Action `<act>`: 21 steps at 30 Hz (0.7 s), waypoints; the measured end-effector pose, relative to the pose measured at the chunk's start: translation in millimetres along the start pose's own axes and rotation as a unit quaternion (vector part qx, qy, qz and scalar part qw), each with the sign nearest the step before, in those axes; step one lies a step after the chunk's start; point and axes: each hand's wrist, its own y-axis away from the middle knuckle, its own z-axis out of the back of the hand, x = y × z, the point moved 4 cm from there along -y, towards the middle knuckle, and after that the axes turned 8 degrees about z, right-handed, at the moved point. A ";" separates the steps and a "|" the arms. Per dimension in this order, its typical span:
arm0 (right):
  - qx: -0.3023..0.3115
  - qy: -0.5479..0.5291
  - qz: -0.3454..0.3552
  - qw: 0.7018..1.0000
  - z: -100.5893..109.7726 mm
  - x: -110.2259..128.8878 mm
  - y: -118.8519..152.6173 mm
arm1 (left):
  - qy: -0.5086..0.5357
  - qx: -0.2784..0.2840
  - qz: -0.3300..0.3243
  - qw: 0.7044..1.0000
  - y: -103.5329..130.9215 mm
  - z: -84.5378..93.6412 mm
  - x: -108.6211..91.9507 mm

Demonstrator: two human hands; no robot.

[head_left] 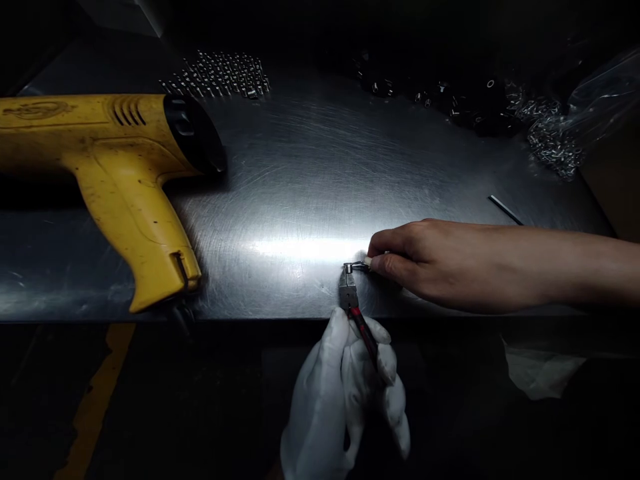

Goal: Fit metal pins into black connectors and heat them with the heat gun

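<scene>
My left hand (325, 400), in a white glove, is closed round a pair of pliers (349, 295) with dark red and black handles at the table's front edge. A small shiny metal cylinder (349, 267) sits at the tips of the plier jaws. From the right, my bare right hand (440, 263) pinches a thin metal piece with a pale end (369, 261) between thumb and forefinger. The thin end reaches the cylinder's side; whether the two are joined I cannot tell. My fingers hide the rest of this piece.
On the metal table (300, 167) a yellow heat gun (135, 153) lies at left. Several small metal pins (220, 75) stand at the back. Dark parts (480, 107), a pile of tiny metal pieces (553, 143) by a clear bag, and a thin black rod (505, 210) are at right.
</scene>
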 end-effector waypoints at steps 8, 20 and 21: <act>0.033 -0.017 -0.006 0.999 0.4 0.6 1.0 | 0.000 -0.004 -0.006 1.000 1.0 0.1 0.5; 0.021 -0.016 0.006 1.000 -3.9 -1.2 3.2 | 0.022 0.014 0.000 1.000 -0.9 2.4 0.4; 0.010 -0.014 0.010 1.000 -3.8 -0.8 3.5 | 0.019 0.014 -0.001 1.000 -0.3 2.6 0.0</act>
